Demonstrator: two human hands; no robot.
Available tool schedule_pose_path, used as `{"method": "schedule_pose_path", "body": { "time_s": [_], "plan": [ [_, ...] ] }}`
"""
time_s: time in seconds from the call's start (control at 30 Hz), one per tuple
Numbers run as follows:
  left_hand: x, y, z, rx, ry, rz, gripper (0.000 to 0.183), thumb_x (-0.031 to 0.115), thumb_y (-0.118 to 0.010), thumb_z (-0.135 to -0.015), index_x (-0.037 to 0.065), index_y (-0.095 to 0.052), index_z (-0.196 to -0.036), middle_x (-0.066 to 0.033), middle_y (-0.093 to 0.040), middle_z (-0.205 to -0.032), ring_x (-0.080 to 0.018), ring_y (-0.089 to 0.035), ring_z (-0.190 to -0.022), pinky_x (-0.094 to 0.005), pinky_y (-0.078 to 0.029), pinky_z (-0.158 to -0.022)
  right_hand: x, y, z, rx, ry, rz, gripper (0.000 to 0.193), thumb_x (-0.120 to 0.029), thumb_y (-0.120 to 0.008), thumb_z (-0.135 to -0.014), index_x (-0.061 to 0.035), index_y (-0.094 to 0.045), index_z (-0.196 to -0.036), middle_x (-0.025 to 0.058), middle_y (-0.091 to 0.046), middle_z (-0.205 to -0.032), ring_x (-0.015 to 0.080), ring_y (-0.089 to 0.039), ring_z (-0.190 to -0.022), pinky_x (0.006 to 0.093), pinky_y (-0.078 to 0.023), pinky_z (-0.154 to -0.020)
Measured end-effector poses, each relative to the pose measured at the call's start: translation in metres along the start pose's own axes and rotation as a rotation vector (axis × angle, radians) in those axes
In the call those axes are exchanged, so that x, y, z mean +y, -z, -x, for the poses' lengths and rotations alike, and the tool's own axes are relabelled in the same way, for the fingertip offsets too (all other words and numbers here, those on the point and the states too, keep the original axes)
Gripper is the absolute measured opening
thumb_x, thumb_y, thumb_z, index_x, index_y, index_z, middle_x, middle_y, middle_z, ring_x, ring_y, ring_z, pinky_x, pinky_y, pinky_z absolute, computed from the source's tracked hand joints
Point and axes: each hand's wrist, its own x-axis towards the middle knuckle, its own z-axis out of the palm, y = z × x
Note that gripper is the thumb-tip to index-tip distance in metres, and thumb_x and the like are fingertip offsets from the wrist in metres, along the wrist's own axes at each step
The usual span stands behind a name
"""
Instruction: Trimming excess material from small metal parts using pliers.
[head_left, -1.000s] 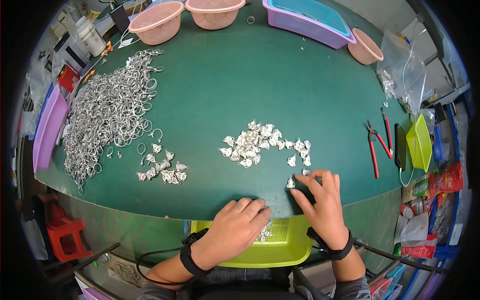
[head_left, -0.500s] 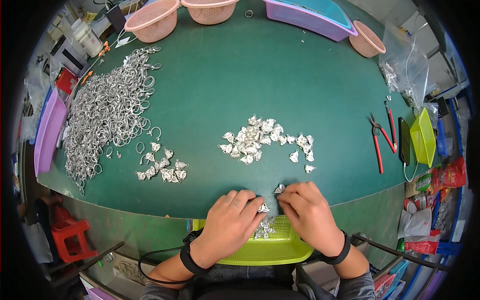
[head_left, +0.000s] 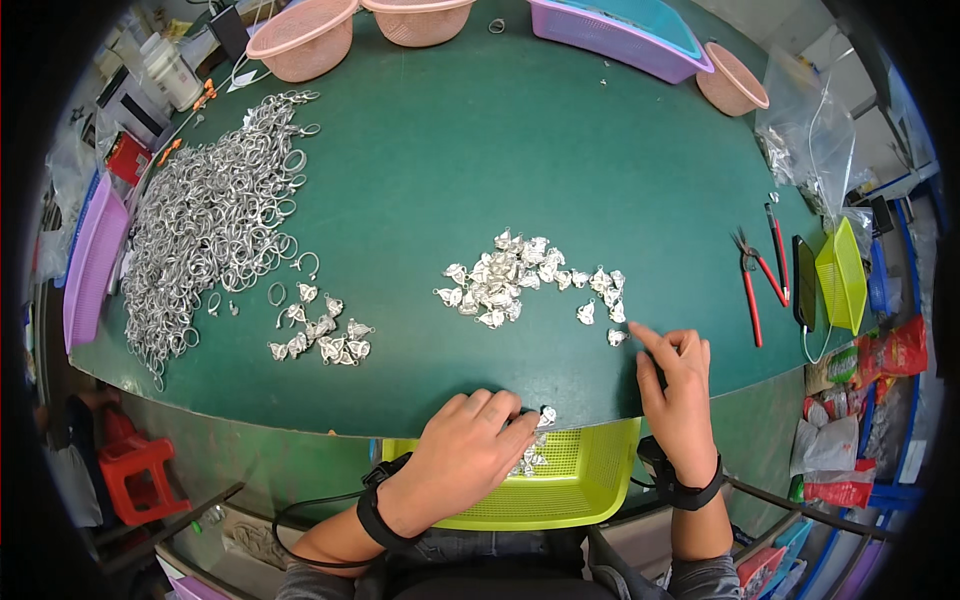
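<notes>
My left hand [head_left: 470, 450] is at the table's near edge, its fingers bent together with a small silver metal charm [head_left: 547, 415] at the tips. Just below, a yellow-green basket [head_left: 590, 495] holds several similar pieces [head_left: 532, 460], partly hidden by that hand. My right hand [head_left: 682, 390] has its index finger stretched toward a single silver charm [head_left: 617, 338], thumb apart, holding nothing. Beyond it lies a loose heap of silver charms [head_left: 500, 275], each with a small loop. A smaller cluster of charms [head_left: 325, 330] sits to the left.
A large pile of silver rings [head_left: 215, 210] covers the table's left side. Red-handled pliers [head_left: 752, 290] and a dark phone [head_left: 804, 285] lie at the right, beside a small yellow-green basket [head_left: 843, 275]. Pink baskets [head_left: 425, 25] and a purple tray [head_left: 610, 40] line the far edge.
My right hand has left the near edge and moved right and away, its fingers opening. The charm it held is gone from there; one now shows at my left fingertips.
</notes>
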Motion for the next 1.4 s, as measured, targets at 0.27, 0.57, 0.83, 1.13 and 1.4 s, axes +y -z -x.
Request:
{"method": "schedule_pose_path", "body": {
  "time_s": [0.27,0.57,0.83,1.13,1.4],
  "plan": [
    [0.003,0.0,-0.003,0.02,0.023,-0.021,0.026,0.017,-0.07,-0.076,0.007,-0.065,-0.1,-0.0044,-0.051,-0.085,-0.0205,-0.051,-0.075,-0.0324,-0.043,-0.066,-0.01,-0.006,0.001,-0.021,0.058,-0.092,0.028,-0.003,-0.066,-0.077,-0.0068,-0.066,-0.104,0.0101,-0.05,-0.088,0.0267,-0.046,-0.083,0.0349,-0.041,-0.074],
    [0.004,-0.001,-0.005,-0.019,0.004,-0.046,0.029,0.02,-0.065,-0.08,0.006,-0.062,-0.105,-0.0048,-0.047,-0.084,-0.0196,-0.049,-0.076,-0.0314,-0.041,-0.064,-0.013,-0.011,0.009,-0.126,0.211,-0.272,0.02,0.002,-0.067,-0.073,-0.003,-0.065,-0.093,0.0094,-0.059,-0.091,0.0278,-0.054,-0.08,0.0355,-0.046,-0.071],
    [0.005,0.0,-0.005,-0.032,0.035,-0.045,0.032,0.02,-0.065,-0.08,0.006,-0.061,-0.108,-0.006,-0.051,-0.091,-0.0203,-0.051,-0.081,-0.0315,-0.042,-0.068,-0.009,0.004,0.018,-0.092,0.05,-0.259,0.022,0.002,-0.063,-0.075,-0.0043,-0.067,-0.096,0.0099,-0.058,-0.088,0.0274,-0.053,-0.082,0.0352,-0.045,-0.072],
    [0.005,-0.008,-0.005,-0.013,-0.036,-0.053,0.03,0.018,-0.068,-0.077,0.008,-0.064,-0.104,-0.0045,-0.053,-0.095,-0.0208,-0.051,-0.08,-0.0328,-0.044,-0.069,-0.011,0.004,-0.005,-0.161,0.115,-0.159,0.031,-0.002,-0.059,-0.081,-0.008,-0.063,-0.111,0.0129,-0.051,-0.09,0.0292,-0.046,-0.084,0.0379,-0.041,-0.077],
    [0.005,-0.008,-0.006,0.001,-0.014,0.0,0.026,0.015,-0.067,-0.077,0.006,-0.064,-0.102,-0.0043,-0.053,-0.093,-0.0197,-0.051,-0.08,-0.0314,-0.044,-0.068,-0.01,0.005,-0.003,-0.239,0.16,-0.122,0.032,-0.004,-0.058,-0.083,-0.0087,-0.063,-0.114,0.013,-0.048,-0.091,0.0292,-0.044,-0.084,0.0364,-0.041,-0.075]
  ]
}}
